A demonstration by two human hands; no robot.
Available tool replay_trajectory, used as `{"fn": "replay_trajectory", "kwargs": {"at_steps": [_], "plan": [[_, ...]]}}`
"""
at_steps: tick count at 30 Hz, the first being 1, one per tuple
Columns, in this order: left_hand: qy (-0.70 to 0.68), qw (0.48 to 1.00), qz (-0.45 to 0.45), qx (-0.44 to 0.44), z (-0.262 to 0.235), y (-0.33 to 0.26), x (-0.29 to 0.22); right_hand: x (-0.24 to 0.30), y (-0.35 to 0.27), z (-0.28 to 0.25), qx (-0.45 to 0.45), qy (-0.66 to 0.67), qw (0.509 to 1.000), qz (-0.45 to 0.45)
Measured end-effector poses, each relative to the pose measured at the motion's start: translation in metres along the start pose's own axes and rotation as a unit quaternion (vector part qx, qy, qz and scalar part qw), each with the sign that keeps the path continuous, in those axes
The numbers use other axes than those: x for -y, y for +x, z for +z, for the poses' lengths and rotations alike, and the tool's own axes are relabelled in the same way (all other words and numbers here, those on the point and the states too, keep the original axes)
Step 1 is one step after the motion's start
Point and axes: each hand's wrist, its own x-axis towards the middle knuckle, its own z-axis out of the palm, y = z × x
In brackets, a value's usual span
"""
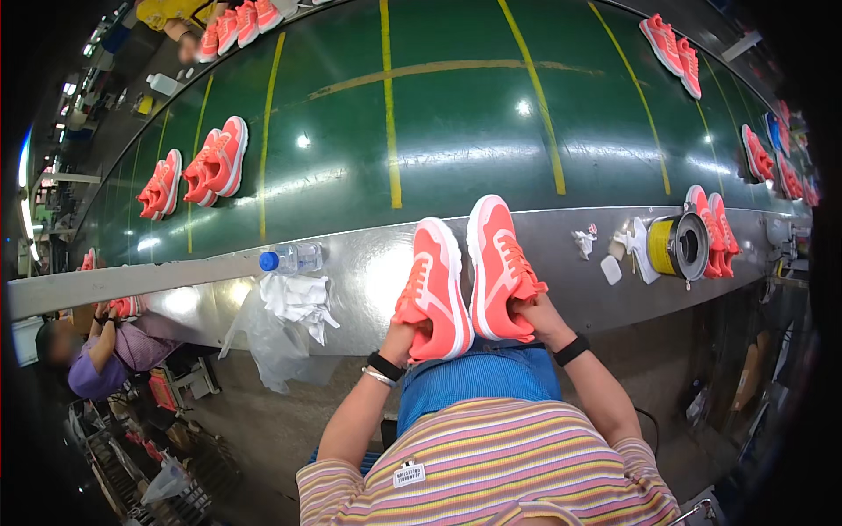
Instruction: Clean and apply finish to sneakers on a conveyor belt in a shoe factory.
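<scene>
I hold a pair of coral-pink sneakers with white soles side by side at the near edge of the metal ledge, toes pointing away. The left sneaker (pixel 430 289) has my left hand (pixel 403 340) closed on its heel end, fingers partly hidden at the opening. On the right sneaker (pixel 502 267), my right hand (pixel 541 317) grips the collar, its fingers reaching into the opening. The two shoes lean apart at the toes and come close together near the heels. Black bands circle both wrists, with a silver bangle on the left.
Beyond the metal ledge (pixel 368 302) runs a green conveyor belt (pixel 456 123) with yellow lines and more coral sneakers (pixel 217 162). A clear bottle (pixel 294 258), crumpled white paper (pixel 296 302) and plastic bag lie left. A yellow-banded can (pixel 677 248) stands right. Other people sit at the left and far side.
</scene>
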Motion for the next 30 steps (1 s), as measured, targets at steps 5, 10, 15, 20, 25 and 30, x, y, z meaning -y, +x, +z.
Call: {"fn": "replay_trajectory", "kwargs": {"at_steps": [5, 10, 15, 20, 25, 30], "plan": [[-0.026, 0.997, -0.038, 0.056, 0.007, 0.002, -0.026, 0.028, -0.021, 0.004, 0.034, 0.058, 0.995, 0.074], [-0.005, 0.993, -0.057, 0.102, -0.002, 0.015, -0.022, 0.03, -0.024, 0.003, 0.01, 0.063, 0.995, 0.077], [-0.01, 0.991, -0.061, 0.118, 0.003, 0.022, -0.023, 0.024, -0.023, -0.007, 0.013, 0.068, 0.994, 0.082], [-0.016, 0.99, -0.064, 0.124, 0.001, 0.026, -0.022, 0.023, -0.023, -0.01, 0.02, 0.085, 0.993, 0.078], [-0.039, 0.99, -0.065, 0.12, 0.001, 0.027, -0.022, 0.027, -0.02, -0.007, 0.014, 0.098, 0.992, 0.082], [-0.053, 0.986, -0.045, 0.15, 0.004, 0.024, -0.028, 0.034, -0.018, -0.006, 0.034, 0.119, 0.988, 0.087]]}}
